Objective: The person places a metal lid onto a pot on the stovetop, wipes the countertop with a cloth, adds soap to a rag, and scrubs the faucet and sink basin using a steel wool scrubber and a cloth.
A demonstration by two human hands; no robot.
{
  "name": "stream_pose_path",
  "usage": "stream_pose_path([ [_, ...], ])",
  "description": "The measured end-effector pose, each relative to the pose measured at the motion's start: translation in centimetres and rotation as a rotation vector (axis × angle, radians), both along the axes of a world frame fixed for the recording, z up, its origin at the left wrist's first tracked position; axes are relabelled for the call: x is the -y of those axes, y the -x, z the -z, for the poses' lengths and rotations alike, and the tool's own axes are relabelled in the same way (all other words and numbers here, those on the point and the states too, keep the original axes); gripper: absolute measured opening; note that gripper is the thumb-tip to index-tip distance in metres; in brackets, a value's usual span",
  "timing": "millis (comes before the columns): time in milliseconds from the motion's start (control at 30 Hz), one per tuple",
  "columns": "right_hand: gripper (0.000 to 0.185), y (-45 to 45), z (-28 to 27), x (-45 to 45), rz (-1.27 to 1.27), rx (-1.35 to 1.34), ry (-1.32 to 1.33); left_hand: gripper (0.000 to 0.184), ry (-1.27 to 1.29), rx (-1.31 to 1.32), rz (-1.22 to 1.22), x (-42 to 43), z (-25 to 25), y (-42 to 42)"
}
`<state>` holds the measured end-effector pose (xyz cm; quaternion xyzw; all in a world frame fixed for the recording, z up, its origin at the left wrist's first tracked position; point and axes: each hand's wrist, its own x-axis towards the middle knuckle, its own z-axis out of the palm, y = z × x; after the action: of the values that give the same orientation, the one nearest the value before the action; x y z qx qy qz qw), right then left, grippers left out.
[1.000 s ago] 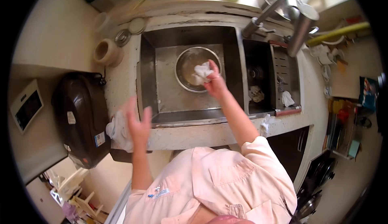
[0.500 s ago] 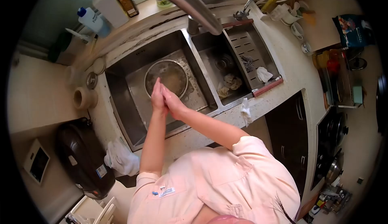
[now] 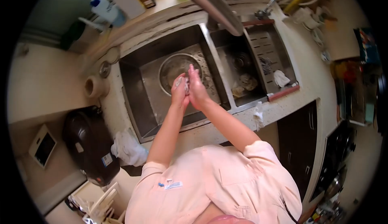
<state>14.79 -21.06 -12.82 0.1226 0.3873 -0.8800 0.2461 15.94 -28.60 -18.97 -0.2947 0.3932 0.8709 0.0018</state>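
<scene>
Both my hands are held together above the larger sink basin (image 3: 139, 98), over the near part of a round metal bowl (image 3: 174, 58) that stands on its floor. My left hand (image 3: 178, 92) is curled, with a soft whitish mass (image 3: 185, 84) at its fingers; I cannot tell whether it is lather or a small lump. Against it lies my right hand (image 3: 197, 88), its fingers stretched out flat and pointing away from me. The palms are hidden where they meet. Inside the bowl the surface looks brownish and wet.
A metal faucet (image 3: 214, 10) reaches over the sink divider. In the smaller basin (image 3: 232, 68) lie pale crumpled scraps (image 3: 246, 82). On the slotted tray (image 3: 260, 42) is a white crumpled cloth (image 3: 281, 78). Bottles (image 3: 107, 12) line the back ledge; a brown roll (image 3: 95, 86) stands left.
My hands have gone from pressed palm to palm to the left one curled, with whitish stuff showing between them. The whole view has shifted, so the sink appears farther right.
</scene>
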Motion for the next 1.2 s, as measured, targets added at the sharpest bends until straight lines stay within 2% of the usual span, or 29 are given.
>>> stream_pose_path([
  [100, 0.06, 0.1, 0.6, -1.0, -0.011, -0.008, 0.232, 0.017, -0.402, 0.063, 0.029, 2.0, 0.8, 0.8],
  [167, 0.06, 0.0, 1.4, -1.3, -0.023, -0.024, 0.219, 0.022, -0.401, 0.121, 0.004, 1.9, 0.0, 1.1],
  [233, 0.06, -0.2, 1.8, -1.3, -0.054, -0.059, 0.177, 0.038, -0.337, 0.131, 0.069, 1.9, -1.6, 1.4],
  [333, 0.057, -0.4, 2.0, -1.4, -0.098, -0.097, 0.142, 0.042, -0.354, 0.134, 0.137, 2.8, -2.1, 1.6],
  [400, 0.055, -0.4, 2.8, -1.5, -0.115, -0.093, 0.097, 0.038, -0.497, -0.031, 0.147, 3.3, -1.3, 1.4],
  [433, 0.052, -0.6, 3.0, -1.6, -0.131, -0.097, -0.012, 0.035, -0.566, -0.115, 0.15, 3.6, -1.1, 1.3],
  [467, 0.049, -0.7, 3.1, -1.7, -0.148, -0.101, -0.12, 0.031, -0.565, -0.007, 0.087, 4.0, -0.9, 1.3],
  [533, 0.046, -0.7, 4.3, -2.0, -0.192, -0.072, -0.351, 0.024, -0.562, 0.21, -0.039, 4.2, -3.9, 1.7],
  [567, 0.046, -0.4, 6.2, -2.1, -0.22, -0.042, -0.474, 0.019, -0.554, 0.126, 0.023, 5.5, -1.4, 1.0],
  [667, 0.049, 1.1, 13.7, -2.6, -0.351, 0.099, -0.981, 0.017, -0.283, 0.246, 0.107, 9.1, 4.6, -1.0],
  [700, 0.053, 1.5, 15.7, -3.0, -0.322, 0.122, -0.926, 0.016, -0.259, 0.326, 0.053, 9.7, 5.1, -1.6],
  [733, 0.051, 1.9, 16.0, -3.0, -0.305, 0.099, -1.037, 0.016, -0.25, 0.346, 0.048, 10.3, 5.9, -2.1],
  [800, 0.045, 2.0, 18.8, -2.2, -0.203, 0.114, -1.08, 0.017, -0.236, 0.392, 0.044, 11.1, 7.3, -3.3],
  [900, 0.043, 0.7, 16.0, -0.4, -0.298, -0.082, -1.184, 0.029, -0.2, 0.381, 0.032, 9.3, 5.5, -2.6],
  [967, 0.042, -0.3, 15.9, 0.1, -0.327, -0.14, -1.007, 0.037, -0.208, 0.362, 0.058, 8.3, 4.3, -1.5],
  [1033, 0.042, -1.5, 16.2, 0.5, -0.366, -0.32, -1.143, 0.044, -0.22, 0.371, 0.071, 7.4, 3.4, -0.5],
  [1133, 0.041, -1.7, 14.1, -0.4, -0.43, -0.419, -1.174, 0.043, -0.196, 0.356, 0.283, 8.2, 4.1, -0.1],
  [1200, 0.039, -1.3, 13.2, -1.4, -0.38, -0.394, -1.157, 0.036, -0.143, 0.322, 0.321, 9.6, 7.6, -0.4],
])
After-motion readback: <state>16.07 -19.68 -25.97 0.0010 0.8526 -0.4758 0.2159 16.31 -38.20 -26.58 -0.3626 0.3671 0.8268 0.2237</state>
